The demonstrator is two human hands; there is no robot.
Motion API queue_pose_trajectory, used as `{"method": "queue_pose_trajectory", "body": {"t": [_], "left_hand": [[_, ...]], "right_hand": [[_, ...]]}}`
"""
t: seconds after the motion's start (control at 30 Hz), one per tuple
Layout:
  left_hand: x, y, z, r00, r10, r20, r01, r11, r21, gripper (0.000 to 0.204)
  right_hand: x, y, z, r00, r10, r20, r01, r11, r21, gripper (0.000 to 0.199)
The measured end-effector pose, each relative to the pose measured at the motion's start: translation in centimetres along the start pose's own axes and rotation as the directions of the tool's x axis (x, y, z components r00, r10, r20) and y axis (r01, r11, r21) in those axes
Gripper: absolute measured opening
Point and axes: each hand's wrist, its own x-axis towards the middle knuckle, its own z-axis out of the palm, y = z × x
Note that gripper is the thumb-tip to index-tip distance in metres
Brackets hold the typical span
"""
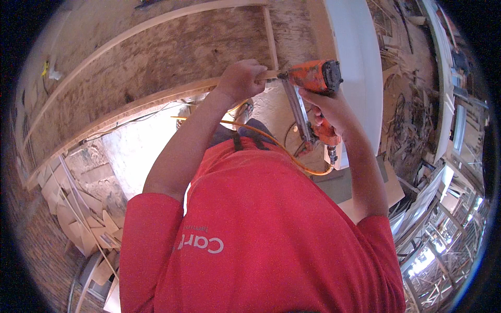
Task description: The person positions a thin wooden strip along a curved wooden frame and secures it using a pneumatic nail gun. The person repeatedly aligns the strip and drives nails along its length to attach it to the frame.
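My right hand [334, 112] is wrapped round the handle of an orange nail gun [309, 74]. The gun lies with its nose pointing left, against the end of a wooden strip [271, 74]. Its long metal magazine [296, 107] slants down toward me, and an orange air hose [292, 154] runs from the handle's base across my front. My left hand [241, 79] is closed over the strip near this end, just left of the gun's nose. The strip belongs to a long frame of thin wood [156, 26] lying on a stained wooden worktop [193, 47].
A white panel [360, 68] stands along the right of the worktop. Tangled cables and scraps [404, 122] lie beyond it. Several wood offcuts [78, 208] are piled at the lower left. A small yellow object [45, 69] sits at the worktop's far left.
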Motion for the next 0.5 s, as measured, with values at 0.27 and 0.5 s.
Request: {"method": "queue_pose_trajectory", "body": {"t": [0.27,0.5], "left_hand": [[0.26,0.00,0.22,0.995,0.084,0.052,-0.086,0.996,0.029,0.023],[0.07,0.23,0.34,0.998,0.060,0.037,-0.062,0.997,0.038,0.020]], "right_hand": [[0.07,-0.40,-0.11,0.998,0.019,0.055,-0.019,1.000,0.009,0.028],[0.08,-0.81,0.21,0.998,0.065,0.016,-0.065,0.998,-0.019,0.029]]}}
